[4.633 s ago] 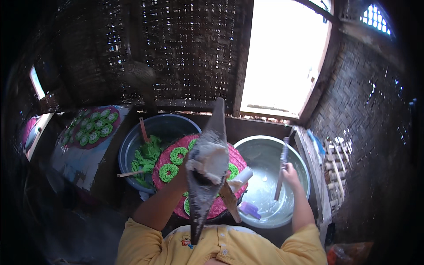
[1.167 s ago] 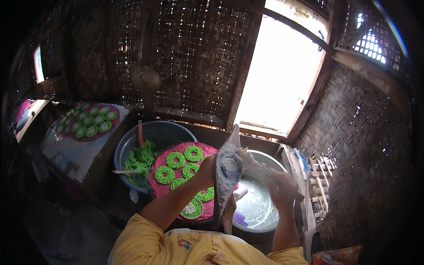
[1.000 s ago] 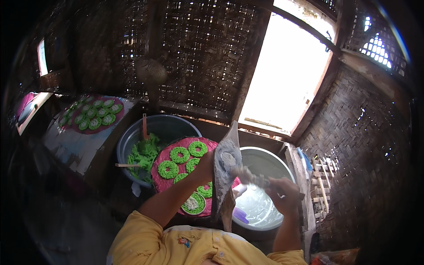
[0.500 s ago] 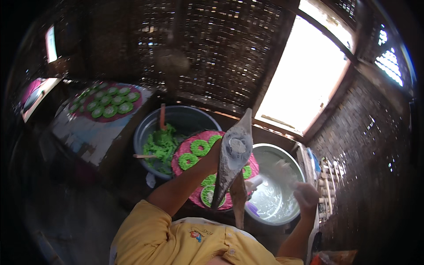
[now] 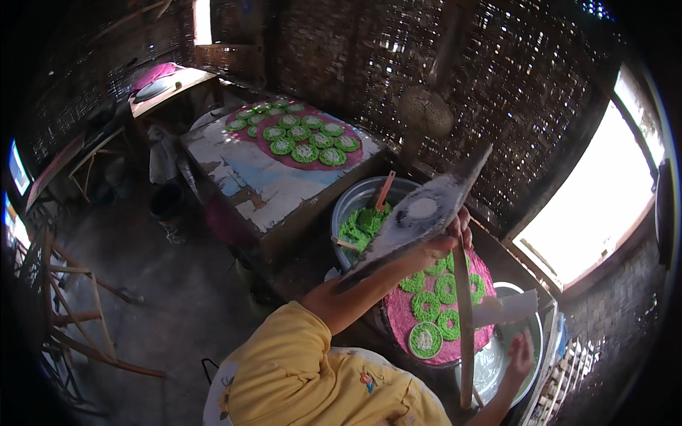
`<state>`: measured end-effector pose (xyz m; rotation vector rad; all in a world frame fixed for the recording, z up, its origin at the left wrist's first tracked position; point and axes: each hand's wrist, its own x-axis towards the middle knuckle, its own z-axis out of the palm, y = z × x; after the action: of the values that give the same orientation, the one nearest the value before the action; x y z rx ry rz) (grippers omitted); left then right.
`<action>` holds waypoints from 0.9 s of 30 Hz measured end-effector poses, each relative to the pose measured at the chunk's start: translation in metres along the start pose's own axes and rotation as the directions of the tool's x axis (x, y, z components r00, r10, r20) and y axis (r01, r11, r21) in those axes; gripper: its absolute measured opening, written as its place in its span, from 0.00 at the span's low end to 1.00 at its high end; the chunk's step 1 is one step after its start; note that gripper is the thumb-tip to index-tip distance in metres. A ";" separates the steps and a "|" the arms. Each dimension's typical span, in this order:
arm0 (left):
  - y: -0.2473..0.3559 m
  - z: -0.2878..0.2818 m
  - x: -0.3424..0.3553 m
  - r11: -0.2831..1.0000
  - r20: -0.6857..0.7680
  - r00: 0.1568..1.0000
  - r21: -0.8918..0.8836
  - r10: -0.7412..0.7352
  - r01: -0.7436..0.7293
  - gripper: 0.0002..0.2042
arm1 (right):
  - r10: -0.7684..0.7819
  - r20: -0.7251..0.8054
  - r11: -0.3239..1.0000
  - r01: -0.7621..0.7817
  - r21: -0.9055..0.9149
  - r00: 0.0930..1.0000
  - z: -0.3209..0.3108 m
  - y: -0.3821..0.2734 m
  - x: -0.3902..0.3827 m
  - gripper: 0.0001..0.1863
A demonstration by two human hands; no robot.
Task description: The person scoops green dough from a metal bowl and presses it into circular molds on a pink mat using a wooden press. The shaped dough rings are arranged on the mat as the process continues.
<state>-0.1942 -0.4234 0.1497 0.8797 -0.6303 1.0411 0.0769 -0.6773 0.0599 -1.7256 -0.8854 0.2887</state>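
My left hand point(image 5: 455, 233) grips a two-part wooden press, made of a broad, pale-dusted board point(image 5: 415, 216), a long narrow wooden bar point(image 5: 465, 319) and a whitish cylinder point(image 5: 508, 307). Beneath it lies a round pink mat point(image 5: 401, 323) with green rings of thin strands. One ring point(image 5: 425, 340) near its front edge sits in a pale round mould with white in its middle. My right hand point(image 5: 522, 355), fingers extended and holding nothing, is over the pale basin point(image 5: 538, 348), which has wet-looking contents. The press hides part of the mat and basin.
A dark basin point(image 5: 335, 221) of green dough with an orange-handled utensil point(image 5: 386, 190) stands behind the mat. On a worn table point(image 5: 220, 167) to the left lie pink mats point(image 5: 312, 157) with green rounds. A wooden chair point(image 5: 92, 312) is at far left; a woven wall rises behind.
The view has swung left, so the basins and mat appear farther right. The press has tilted, exposing its cylinder more. My right hand, blurred before, now shows its fingers clearly, still by the pale basin.
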 end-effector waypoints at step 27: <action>-0.031 -0.097 -0.043 0.374 0.024 0.813 0.896 -0.581 0.241 0.27 | -0.163 0.463 0.600 -0.285 0.748 0.871 0.117 -0.093 0.050 0.56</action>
<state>-0.1781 -0.3677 0.0561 2.0689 -0.0483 0.6705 0.0033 -0.5493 0.1148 -0.8044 -0.8478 1.0577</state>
